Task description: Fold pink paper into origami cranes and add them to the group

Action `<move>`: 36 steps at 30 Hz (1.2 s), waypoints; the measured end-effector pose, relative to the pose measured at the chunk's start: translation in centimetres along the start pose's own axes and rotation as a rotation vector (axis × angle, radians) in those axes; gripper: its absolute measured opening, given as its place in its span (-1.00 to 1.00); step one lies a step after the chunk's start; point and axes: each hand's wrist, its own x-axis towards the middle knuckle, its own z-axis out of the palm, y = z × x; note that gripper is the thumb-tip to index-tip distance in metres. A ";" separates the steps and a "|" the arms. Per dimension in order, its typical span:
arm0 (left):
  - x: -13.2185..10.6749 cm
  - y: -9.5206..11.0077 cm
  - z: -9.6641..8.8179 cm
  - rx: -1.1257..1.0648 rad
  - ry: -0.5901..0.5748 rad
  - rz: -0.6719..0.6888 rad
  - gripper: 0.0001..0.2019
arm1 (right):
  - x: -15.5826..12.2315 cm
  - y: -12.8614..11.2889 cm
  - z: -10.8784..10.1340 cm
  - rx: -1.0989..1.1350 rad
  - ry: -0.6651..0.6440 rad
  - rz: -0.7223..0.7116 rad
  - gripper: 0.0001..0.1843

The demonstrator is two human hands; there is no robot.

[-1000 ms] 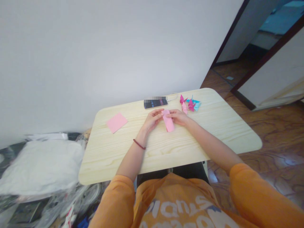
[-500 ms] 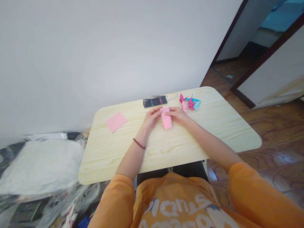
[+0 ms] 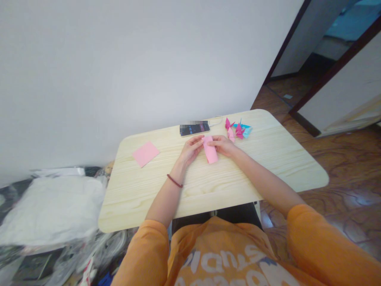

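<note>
Toward the far edge of the desk (image 3: 208, 184), forearms (image 3: 167, 196) angled inward, left hand (image 3: 190, 150) and right hand (image 3: 224, 146) pinch folded pink paper (image 3: 211, 154), fingers (image 3: 220, 139) nearly closed.

Folded pink rect. paper strip (image 3: 211, 154): matt, smooth. Flat pink paper square (image 3: 145, 154): same matt finish. Pale rounded-corner wood-grain counter (image 3: 149, 186): smooth, low sheen. Black rect. phone (image 3: 195, 129): smooth, glass-fronted. Brown wood-look floor (image 3: 348, 171): glossy w/ reflections. Orange T-shirt (image 3: 220, 236): soft matt cloth.
</note>
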 end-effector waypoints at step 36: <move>0.5 -0.3 -0.4 0.042 0.071 0.045 -0.73 | -0.2 -0.1 0.3 -0.058 0.044 -0.047 -0.62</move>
